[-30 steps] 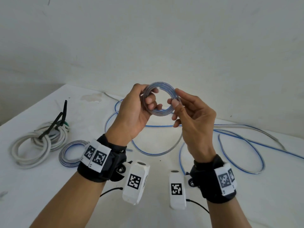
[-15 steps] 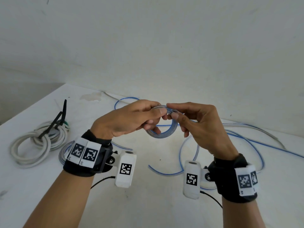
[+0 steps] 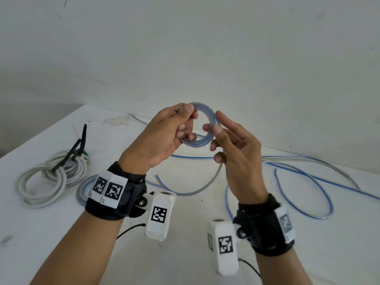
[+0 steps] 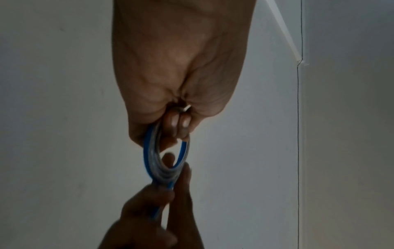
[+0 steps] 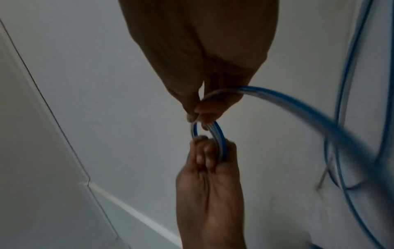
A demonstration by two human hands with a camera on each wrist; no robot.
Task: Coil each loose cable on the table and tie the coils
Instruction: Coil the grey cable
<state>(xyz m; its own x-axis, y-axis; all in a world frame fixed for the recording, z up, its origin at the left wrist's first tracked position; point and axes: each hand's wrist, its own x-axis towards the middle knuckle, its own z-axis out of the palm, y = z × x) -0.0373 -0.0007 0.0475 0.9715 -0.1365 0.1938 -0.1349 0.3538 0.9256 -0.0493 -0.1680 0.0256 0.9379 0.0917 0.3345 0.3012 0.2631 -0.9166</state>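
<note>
A small coil of clear, blue-striped cable (image 3: 208, 115) is held upright above the table, between both hands. My left hand (image 3: 186, 120) grips its left rim, thumb on top and fingers curled through the ring. My right hand (image 3: 214, 129) pinches the right rim where the loose tail (image 3: 219, 173) leaves the coil and drops to the table. In the left wrist view the coil (image 4: 149, 160) hangs below my curled fingers (image 4: 177, 124). In the right wrist view my fingertips (image 5: 200, 111) pinch the cable (image 5: 298, 107) just above the coil (image 5: 219, 139).
A thick white cable coil (image 3: 41, 182) bound with a black tie (image 3: 70, 155) lies at the left. A second small blue-striped coil (image 3: 81, 189) sits behind my left wrist. Long loose loops of blue-striped cable (image 3: 308, 182) and a grey cable (image 3: 339, 173) spread across the table's right side.
Both hands rose from lower down, and the coil turned from lying nearly flat to standing upright. The tail on the table has been drawn in closer.
</note>
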